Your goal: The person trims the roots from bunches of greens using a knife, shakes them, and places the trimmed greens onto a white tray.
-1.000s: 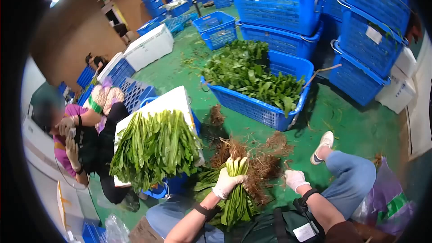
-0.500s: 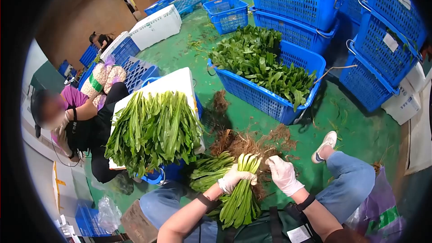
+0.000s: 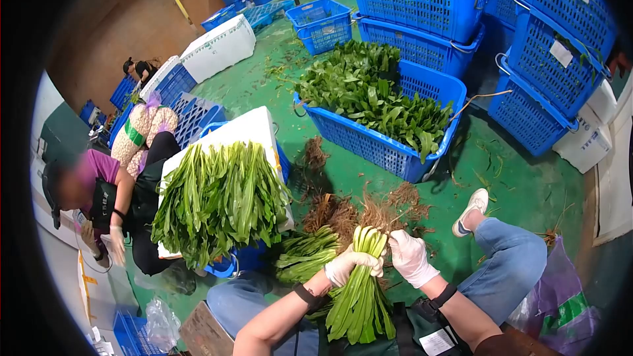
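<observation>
leafy bunch (image 3: 361,300) was clasped in the left grip (image 3: 351,266) near loose roots (image 3: 377,211); the right grip (image 3: 410,258) curled beside the stem ends (image 3: 369,238), its hold unclear. tidying seemed underway; the next move needed steadiness.

Left hand (image 3: 351,266) hides some leafy-green stems (image 3: 369,240); lap label (image 3: 437,343) too small to read; top-right blue crate (image 3: 559,10) cut off

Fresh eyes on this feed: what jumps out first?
Probably the wide fan of green leaves on the white slab, left of centre. Below centre, the gloved left hand holds a bunch of greens. Beyond, a blue crate contains leafy plants.
</observation>
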`<state>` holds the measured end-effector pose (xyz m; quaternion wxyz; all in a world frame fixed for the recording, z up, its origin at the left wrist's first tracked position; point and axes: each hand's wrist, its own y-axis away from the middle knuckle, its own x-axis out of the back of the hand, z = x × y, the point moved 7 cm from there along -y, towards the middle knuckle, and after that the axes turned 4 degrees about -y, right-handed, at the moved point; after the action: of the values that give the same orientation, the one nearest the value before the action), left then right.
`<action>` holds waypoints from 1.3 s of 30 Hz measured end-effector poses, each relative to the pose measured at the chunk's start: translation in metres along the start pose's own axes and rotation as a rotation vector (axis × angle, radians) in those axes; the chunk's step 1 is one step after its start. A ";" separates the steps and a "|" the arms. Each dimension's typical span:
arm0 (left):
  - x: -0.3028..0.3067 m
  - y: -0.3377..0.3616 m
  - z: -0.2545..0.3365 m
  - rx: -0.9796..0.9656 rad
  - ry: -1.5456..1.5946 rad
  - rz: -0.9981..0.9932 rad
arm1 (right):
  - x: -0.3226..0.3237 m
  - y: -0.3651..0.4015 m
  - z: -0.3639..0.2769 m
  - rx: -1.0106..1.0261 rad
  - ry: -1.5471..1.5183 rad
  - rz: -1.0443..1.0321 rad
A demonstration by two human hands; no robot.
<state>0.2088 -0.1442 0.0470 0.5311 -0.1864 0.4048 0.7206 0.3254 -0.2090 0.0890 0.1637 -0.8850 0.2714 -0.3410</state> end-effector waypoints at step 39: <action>-0.010 0.012 -0.016 0.202 0.088 0.042 | -0.024 -0.002 0.044 -0.788 -0.832 0.331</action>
<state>0.1986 -0.1635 0.0490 0.5136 -0.1548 0.5020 0.6784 0.3414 -0.1881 0.0463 -0.0333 -0.8844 0.4246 0.1909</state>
